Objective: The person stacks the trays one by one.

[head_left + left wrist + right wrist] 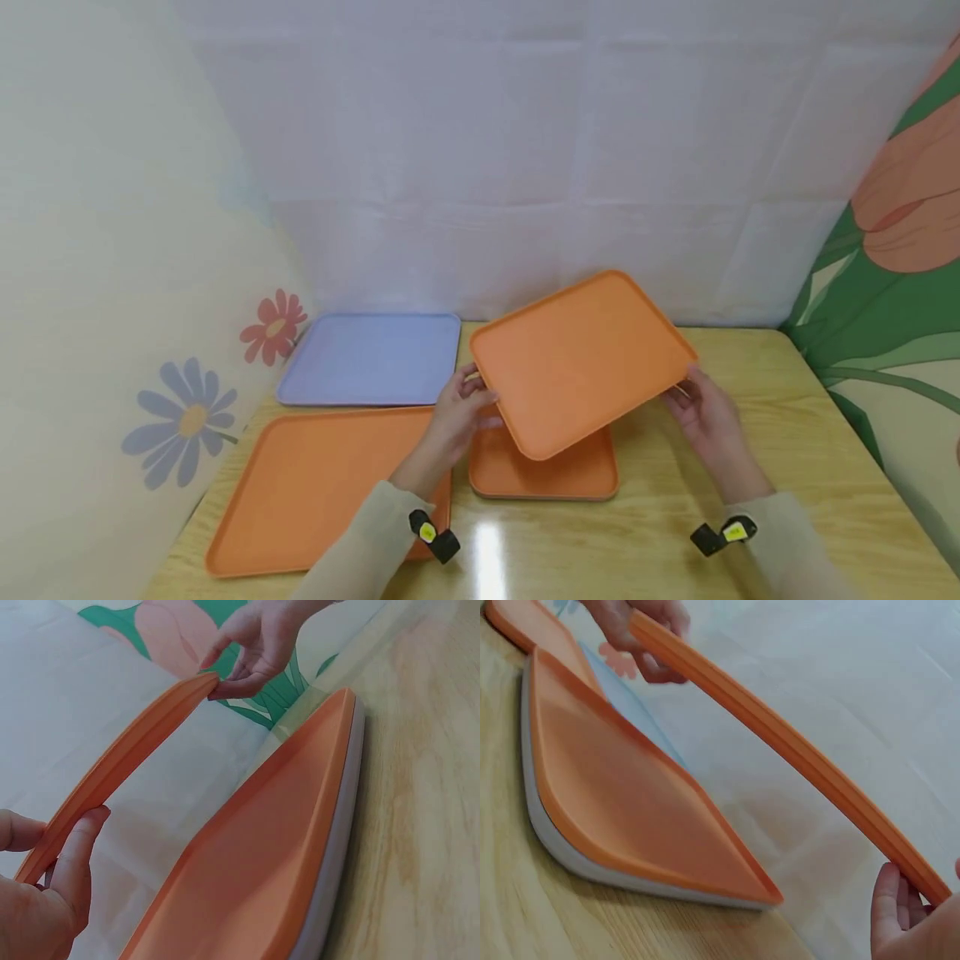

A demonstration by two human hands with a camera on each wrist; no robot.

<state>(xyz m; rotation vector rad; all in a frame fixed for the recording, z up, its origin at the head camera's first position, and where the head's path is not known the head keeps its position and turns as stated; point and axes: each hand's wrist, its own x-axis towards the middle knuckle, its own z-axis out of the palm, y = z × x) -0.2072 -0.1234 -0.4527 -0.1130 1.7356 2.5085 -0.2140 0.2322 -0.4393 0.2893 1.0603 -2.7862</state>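
An orange rectangular tray (585,358) is held up in the air, tilted and turned, between both hands. My left hand (456,417) pinches its left edge, thumb on one face and fingers on the other. At the opposite edge, my right hand (708,417) grips the tray near its right corner. Beneath it a second orange tray (543,479) lies on the table, partly hidden in the head view. Under that one, a pale greyish tray (346,802) shows along the rim in the left wrist view. The held tray touches neither of them.
On the left of the wooden table (765,467) lies a larger orange tray (322,483), partly behind my left forearm. A light blue-violet tray (375,358) lies behind it, near the white cloth backdrop (525,150). Flower-patterned walls (900,350) stand at both sides.
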